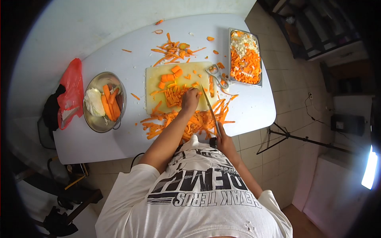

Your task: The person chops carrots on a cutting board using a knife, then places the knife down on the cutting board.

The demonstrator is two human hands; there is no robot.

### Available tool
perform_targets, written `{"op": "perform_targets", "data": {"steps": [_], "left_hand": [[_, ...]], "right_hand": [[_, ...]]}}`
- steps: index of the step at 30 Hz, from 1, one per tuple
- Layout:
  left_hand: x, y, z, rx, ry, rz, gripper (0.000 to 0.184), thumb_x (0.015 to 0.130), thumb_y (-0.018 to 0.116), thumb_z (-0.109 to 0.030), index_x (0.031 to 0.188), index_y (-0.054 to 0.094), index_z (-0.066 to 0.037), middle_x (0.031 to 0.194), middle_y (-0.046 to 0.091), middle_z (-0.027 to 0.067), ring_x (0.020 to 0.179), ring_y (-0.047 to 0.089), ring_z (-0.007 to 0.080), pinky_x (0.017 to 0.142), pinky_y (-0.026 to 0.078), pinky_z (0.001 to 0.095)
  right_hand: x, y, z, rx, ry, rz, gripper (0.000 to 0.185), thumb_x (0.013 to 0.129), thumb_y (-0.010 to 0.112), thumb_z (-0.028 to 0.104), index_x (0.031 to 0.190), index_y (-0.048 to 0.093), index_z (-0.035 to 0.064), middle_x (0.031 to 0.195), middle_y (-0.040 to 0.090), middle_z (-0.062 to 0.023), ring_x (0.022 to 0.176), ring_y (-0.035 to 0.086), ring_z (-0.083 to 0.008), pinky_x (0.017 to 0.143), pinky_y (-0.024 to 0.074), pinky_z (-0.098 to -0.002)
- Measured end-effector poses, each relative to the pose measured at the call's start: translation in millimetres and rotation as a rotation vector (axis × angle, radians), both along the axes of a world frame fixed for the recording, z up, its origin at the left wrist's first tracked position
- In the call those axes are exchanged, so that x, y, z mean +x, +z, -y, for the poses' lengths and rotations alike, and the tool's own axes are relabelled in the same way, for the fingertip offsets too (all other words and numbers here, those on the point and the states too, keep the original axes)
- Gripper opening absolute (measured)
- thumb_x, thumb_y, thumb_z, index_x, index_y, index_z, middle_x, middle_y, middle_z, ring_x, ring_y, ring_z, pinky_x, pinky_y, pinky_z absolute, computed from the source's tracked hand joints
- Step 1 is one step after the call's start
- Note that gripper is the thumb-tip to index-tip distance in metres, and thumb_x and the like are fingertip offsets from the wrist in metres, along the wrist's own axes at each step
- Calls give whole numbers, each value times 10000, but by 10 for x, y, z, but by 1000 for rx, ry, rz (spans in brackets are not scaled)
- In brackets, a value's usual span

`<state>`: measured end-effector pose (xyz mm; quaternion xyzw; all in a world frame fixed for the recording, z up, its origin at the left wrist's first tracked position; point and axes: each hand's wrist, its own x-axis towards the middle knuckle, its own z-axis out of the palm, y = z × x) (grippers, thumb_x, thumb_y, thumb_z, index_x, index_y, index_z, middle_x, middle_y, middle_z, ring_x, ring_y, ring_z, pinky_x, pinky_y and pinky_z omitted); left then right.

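Observation:
My left hand (191,99) is over the cutting board (152,73), its fingers curled together and pressed down on a piece of carrot, mostly hidden beneath them. In my right hand (224,141) is the handle of a long knife (209,106). The blade slants across the board's right part, its tip just right of my left fingers. Cut carrot strips (173,97) lie heaped beside my left hand, with thicker carrot chunks (170,77) behind them. Carrot peelings (204,123) are piled along the board's near edge, under my left forearm.
A metal bowl (88,119) at left holds whole carrots and a piece of cabbage. At the back right, a steel tray (260,73) contains chopped carrot and white pieces. A grey peeler-like tool (215,72) lies at the board's right edge. More peelings (172,50) lie behind the board.

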<state>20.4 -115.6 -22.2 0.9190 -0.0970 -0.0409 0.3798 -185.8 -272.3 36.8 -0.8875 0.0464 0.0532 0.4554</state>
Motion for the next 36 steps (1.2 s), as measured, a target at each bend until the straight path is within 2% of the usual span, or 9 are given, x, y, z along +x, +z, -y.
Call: {"op": "perform_targets", "data": {"steps": [4,7,9,13,19,22,28,31,36], "left_hand": [[47,206,-119,-39,65,-56,148,839,684,-60,982,671,-24,983,652,141,864,649,310,747,524,418],[207,192,-277,-52,194,4,182,844,684,-82,1018,665,-35,1051,639,127,938,636,315,787,521,425],[310,183,-347,-24,191,-48,185,846,682,-83,1022,661,-30,1075,633,127,957,632,310,807,520,418],[318,202,-262,-33,-145,6,214,836,691,-117,1043,669,-66,1103,617,95,982,618,307,835,515,407],[212,151,111,79,-265,-34,237,834,701,-171,1052,685,-80,1089,618,63,1014,607,300,822,518,413],[271,146,165,143,-195,-152,238,839,702,-195,1048,694,-83,1079,634,80,1002,617,305,807,525,427],[294,44,38,115,-114,-9,265,830,724,-183,1063,689,-61,905,704,138,816,678,293,730,536,404],[335,33,-11,44,-168,-123,290,822,739,-162,1076,680,-38,920,714,130,859,688,265,751,543,387],[335,34,-26,4,-123,-188,255,844,715,-130,1076,672,-34,983,705,113,873,684,237,755,549,377]], "right_hand": [[-170,257,119,-5,-39,-124,535,952,526,127,1465,377,132,774,639,-282,724,649,-456,621,502,-473],[-166,336,125,-1,-53,-41,514,971,511,142,1468,380,132,736,635,-256,656,654,-418,597,494,-438],[-93,484,100,-2,-85,-170,529,964,506,117,1474,365,134,790,644,-267,717,652,-432,643,499,-458],[-12,445,117,22,-132,-179,530,969,503,114,1478,357,132,781,642,-271,718,651,-435,648,498,-456],[-11,367,211,17,-195,-160,508,983,498,137,1474,366,122,727,629,-252,658,650,-395,622,494,-414],[-64,333,254,32,-232,-141,497,987,497,142,1468,375,118,715,622,-246,646,650,-378,619,493,-407],[-85,378,234,50,-247,-219,491,987,499,151,1463,381,119,744,629,-260,655,649,-387,630,494,-416],[-55,363,211,13,-183,-198,483,1018,475,232,1479,368,138,675,597,-159,588,595,-234,611,482,-366],[30,310,156,82,-149,-182,486,1004,487,191,1475,376,146,690,593,-189,586,579,-239,622,479,-362]]}}
